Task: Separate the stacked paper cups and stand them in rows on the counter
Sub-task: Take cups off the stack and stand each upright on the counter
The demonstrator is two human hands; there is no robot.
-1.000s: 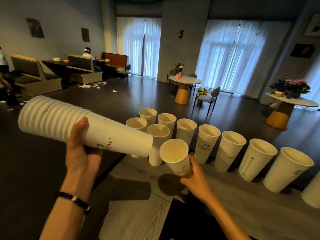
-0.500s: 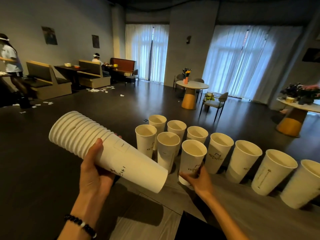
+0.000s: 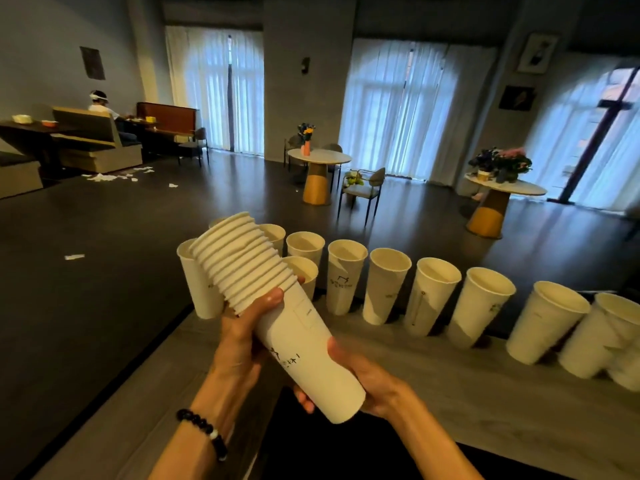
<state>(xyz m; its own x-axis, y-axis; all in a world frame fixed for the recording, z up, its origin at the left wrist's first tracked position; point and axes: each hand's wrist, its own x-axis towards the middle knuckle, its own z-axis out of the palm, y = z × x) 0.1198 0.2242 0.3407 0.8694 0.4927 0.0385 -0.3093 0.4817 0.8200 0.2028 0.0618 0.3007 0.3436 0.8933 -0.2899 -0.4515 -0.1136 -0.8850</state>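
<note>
Head view, from left to right: at the far left of the room a person (image 3: pixel 98 102) sits in a booth, and scraps of paper (image 3: pixel 114 176) lie on the dark floor. Closer, the left hand (image 3: pixel 242 336), with a bead bracelet (image 3: pixel 204 433) on its wrist, grips the stack (image 3: pixel 277 313) of paper cups in the middle, the thumb curled over the top just under the rims and the fingers wrapped below. The stack is tilted, with its rims pointing up and away to the left and its base toward the person. The right hand (image 3: pixel 367 379) grips the base end of the stack, thumb on the near side and fingers curled under it. Behind the stack the single cups (image 3: pixel 384 285) stand upright on the grey counter (image 3: pixel 467 393), most in one long row running to the right edge, with a few more in front at its left end. Farther back, two round tables (image 3: pixel 318 157) carry flowers.
</note>
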